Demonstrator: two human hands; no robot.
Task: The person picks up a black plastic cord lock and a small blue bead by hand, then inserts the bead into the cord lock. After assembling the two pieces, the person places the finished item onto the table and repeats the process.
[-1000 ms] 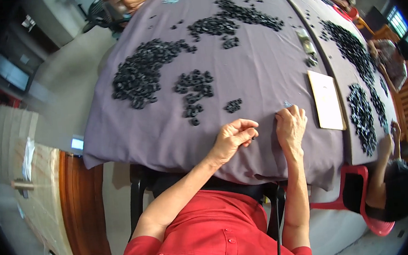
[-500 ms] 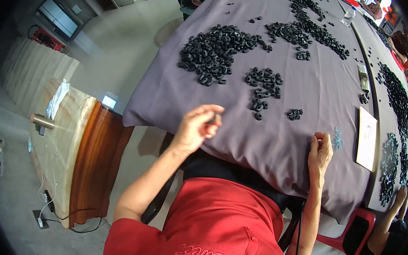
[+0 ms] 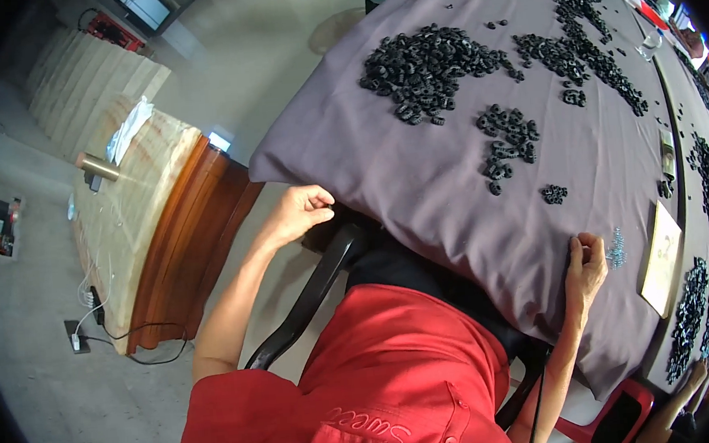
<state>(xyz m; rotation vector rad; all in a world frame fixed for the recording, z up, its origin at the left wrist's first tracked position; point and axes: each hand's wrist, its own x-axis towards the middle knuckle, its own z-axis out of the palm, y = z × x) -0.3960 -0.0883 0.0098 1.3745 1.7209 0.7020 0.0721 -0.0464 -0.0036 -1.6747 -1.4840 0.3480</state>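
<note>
My left hand (image 3: pixel 302 211) is off the cloth's near left edge, its thumb and fingers curled together; whatever they pinch is hidden. My right hand (image 3: pixel 586 266) rests near the front of the grey tablecloth (image 3: pixel 416 162), fingers closed beside a small heap of tiny pale-blue pieces (image 3: pixel 616 249). What it holds, if anything, is too small to name. Small black ring-like parts lie ahead: a big pile (image 3: pixel 434 69), a looser cluster (image 3: pixel 510 136) and a tight little group (image 3: pixel 555 195).
A pale flat card (image 3: pixel 661 260) lies right of my right hand. More black parts (image 3: pixel 687 320) spread along the far-right table, near another person's hands (image 3: pixel 700 377). At left stands a stone-topped wooden counter (image 3: pixel 177 244); a black chair arm (image 3: pixel 314 287) is beside me.
My left hand has moved left, from over the cloth to beyond its edge; the dark piece seen in it before no longer shows clearly. My right hand stays beside the blue heap. The view has shifted.
</note>
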